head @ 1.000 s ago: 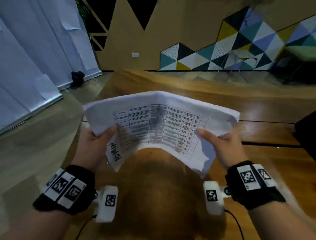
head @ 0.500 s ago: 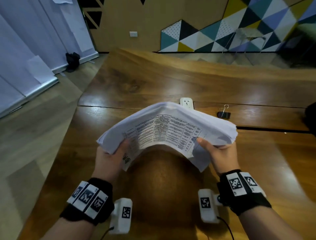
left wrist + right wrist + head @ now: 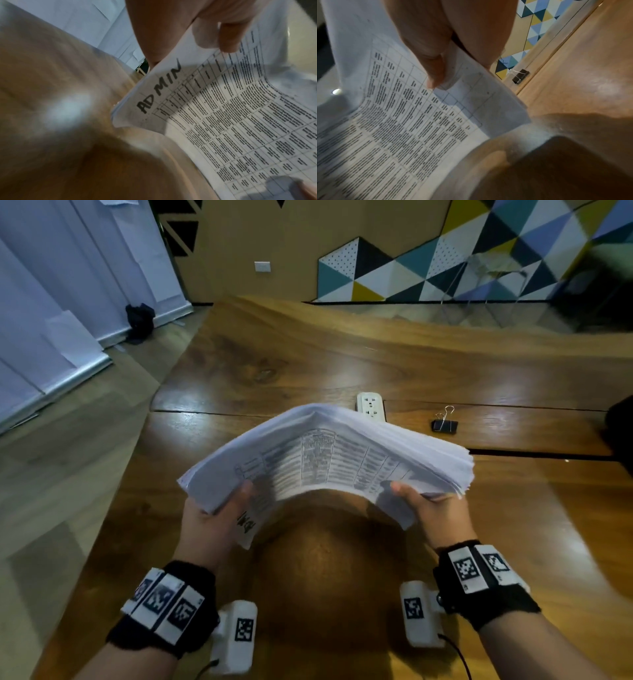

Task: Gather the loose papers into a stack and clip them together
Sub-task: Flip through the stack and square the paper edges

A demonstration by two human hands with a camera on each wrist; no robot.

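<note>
A thick stack of white papers (image 3: pixel 329 453) with a printed table on top arches upward above the wooden table (image 3: pixel 308 361). My left hand (image 3: pixel 219 508) grips its left end, thumb on top, and my right hand (image 3: pixel 428 501) grips its right end the same way. The left wrist view shows the sheet (image 3: pixel 231 121) marked "ADMIN" by hand, under my left thumb (image 3: pixel 228 37). In the right wrist view my right thumb (image 3: pixel 435 70) presses on the printed sheet (image 3: pixel 419 121). A black binder clip (image 3: pixel 444 424) with silver handles lies on the table beyond the stack's right end, also seen as the clip (image 3: pixel 520 76).
A white power socket (image 3: pixel 370 405) is set into the table just behind the stack. A dark object (image 3: pixel 621 433) sits at the table's right edge. The floor drops off to the left, with white panels (image 3: pixel 51 302) along the wall.
The stack has come down and toward the table, from near-upright to a lower arch. The view has tilted down, so the socket and the clip now show. Both hands keep their hold.
</note>
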